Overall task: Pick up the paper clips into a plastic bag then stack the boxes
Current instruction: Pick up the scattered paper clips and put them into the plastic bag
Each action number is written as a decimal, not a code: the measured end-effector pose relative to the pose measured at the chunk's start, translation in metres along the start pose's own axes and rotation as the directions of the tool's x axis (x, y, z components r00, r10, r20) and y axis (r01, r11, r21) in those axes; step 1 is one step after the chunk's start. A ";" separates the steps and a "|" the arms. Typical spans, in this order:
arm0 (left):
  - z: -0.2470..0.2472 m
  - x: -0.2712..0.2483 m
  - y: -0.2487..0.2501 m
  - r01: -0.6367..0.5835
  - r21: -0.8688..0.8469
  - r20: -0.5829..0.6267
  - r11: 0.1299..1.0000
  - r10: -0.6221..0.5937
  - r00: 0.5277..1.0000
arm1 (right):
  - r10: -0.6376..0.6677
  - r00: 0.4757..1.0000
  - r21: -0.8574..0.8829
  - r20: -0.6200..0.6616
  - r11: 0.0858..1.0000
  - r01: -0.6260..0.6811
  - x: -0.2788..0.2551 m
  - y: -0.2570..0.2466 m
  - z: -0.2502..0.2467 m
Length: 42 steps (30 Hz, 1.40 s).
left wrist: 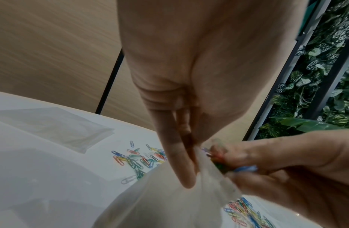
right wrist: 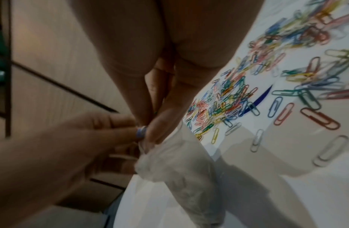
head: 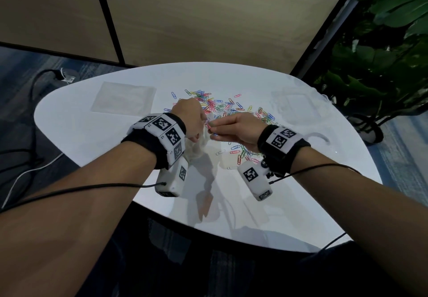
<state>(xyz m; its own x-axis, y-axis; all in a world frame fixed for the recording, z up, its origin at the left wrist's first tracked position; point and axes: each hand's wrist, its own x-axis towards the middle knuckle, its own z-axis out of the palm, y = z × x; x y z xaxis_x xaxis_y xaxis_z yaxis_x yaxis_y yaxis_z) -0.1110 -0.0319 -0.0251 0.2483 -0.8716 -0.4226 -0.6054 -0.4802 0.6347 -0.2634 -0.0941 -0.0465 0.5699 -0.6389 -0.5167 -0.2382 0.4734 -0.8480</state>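
Note:
Colourful paper clips (head: 222, 107) lie scattered over the middle of the white table (head: 92, 134). My left hand (head: 201, 125) pinches the rim of a thin clear plastic bag (head: 196, 148), which hangs down from it above the table. My right hand (head: 214, 131) pinches a small bunch of clips (head: 212, 127) right at the bag's mouth. In the left wrist view my left hand (left wrist: 191, 162) holds the bag (left wrist: 165, 200) while my right hand (left wrist: 228, 166) brings a blue clip (left wrist: 244, 168) to it. The right wrist view shows my right hand (right wrist: 150, 131) at the bag (right wrist: 179, 169).
A clear box (head: 294, 105) stands at the table's back right. A flat clear plastic piece (head: 122, 97) lies at the back left. More clips (head: 240, 151) lie under my right wrist. A leafy plant (head: 382, 53) stands to the right, and cables (head: 34, 157) run over the floor at left.

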 end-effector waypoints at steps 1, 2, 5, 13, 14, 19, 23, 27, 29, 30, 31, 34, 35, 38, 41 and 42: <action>0.000 0.000 0.000 -0.012 0.007 0.000 1.000 0.012 1.000 | 0.009 1.000 -0.017 -0.027 1.000 -0.010 0.001 0.001 0.006; 0.000 -0.001 0.000 -0.025 0.014 0.002 1.000 0.025 1.000 | 0.013 0.997 -0.026 -0.071 1.000 -0.015 0.005 0.003 0.012; -0.001 -0.002 0.002 -0.044 0.013 0.008 0.999 0.044 0.999 | 0.002 0.982 -0.048 -0.187 0.999 -0.011 0.011 0.002 0.024; -0.002 0.003 -0.002 -0.045 -0.029 -0.010 0.999 0.045 0.999 | -0.270 0.960 -0.826 -0.067 0.555 0.098 0.011 0.003 0.029; -0.003 0.002 -0.001 -0.043 -0.039 -0.013 0.998 0.042 0.999 | -0.249 0.967 -0.789 -0.050 0.604 0.115 0.008 -0.001 0.026; -0.006 -0.001 0.002 -0.037 -0.085 -0.021 0.996 0.035 0.999 | -0.296 0.939 -0.666 -0.172 0.738 0.111 -0.003 -0.014 -0.034; -0.007 -0.002 0.002 -0.051 -0.061 -0.014 0.997 0.050 0.999 | -0.107 0.909 -0.904 -0.404 0.200 -0.378 -0.010 0.031 -0.114; -0.007 -0.002 0.002 -0.052 -0.032 0.008 0.998 0.052 0.999 | 0.006 0.882 -0.861 -0.472 0.214 -0.462 -0.011 0.077 -0.146; -0.006 -0.002 0.002 -0.056 -0.018 0.005 0.998 0.056 0.998 | -0.011 0.901 -0.871 -0.433 0.263 -0.415 -0.005 0.084 -0.140; -0.006 -0.002 0.002 -0.060 -0.014 0.003 0.998 0.060 0.998 | -0.029 0.914 -0.883 -0.405 0.271 -0.383 -0.001 0.085 -0.133; -0.006 -0.001 0.002 -0.064 -0.013 0.000 0.998 0.064 0.998 | -0.051 0.927 -0.901 -0.370 0.264 -0.345 0.003 0.086 -0.126; -0.006 0.001 0.001 -0.065 -0.012 -0.002 0.998 0.065 0.998 | -0.107 0.958 -0.956 -0.266 0.157 -0.248 0.012 0.086 -0.102; -0.006 0.001 0.001 -0.064 -0.011 -0.003 0.998 0.064 0.998 | -0.123 0.964 -0.969 -0.234 0.111 -0.221 0.014 0.085 -0.096; -0.006 0.003 0.000 -0.062 -0.010 -0.005 0.998 0.062 0.998 | -0.237 0.963 -0.992 -0.127 0.012 -0.127 0.023 0.080 -0.086; -0.005 0.003 0.000 -0.061 -0.006 -0.002 0.998 0.061 0.998 | -0.283 0.956 -0.993 -0.076 -0.064 -0.098 0.031 0.075 -0.078; -0.004 0.004 0.000 -0.061 -0.006 0.001 0.998 0.061 0.998 | -0.269 0.959 -0.992 -0.084 -0.073 -0.107 0.032 0.073 -0.075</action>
<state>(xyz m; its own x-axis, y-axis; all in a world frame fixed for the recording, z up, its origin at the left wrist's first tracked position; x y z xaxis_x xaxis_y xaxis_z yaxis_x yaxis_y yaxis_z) -0.1068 -0.0353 -0.0239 0.2105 -0.8991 -0.3839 -0.6151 -0.4270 0.6628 -0.3218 -0.1257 -0.1336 0.5448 -0.7913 -0.2775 -0.8236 -0.5672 0.0006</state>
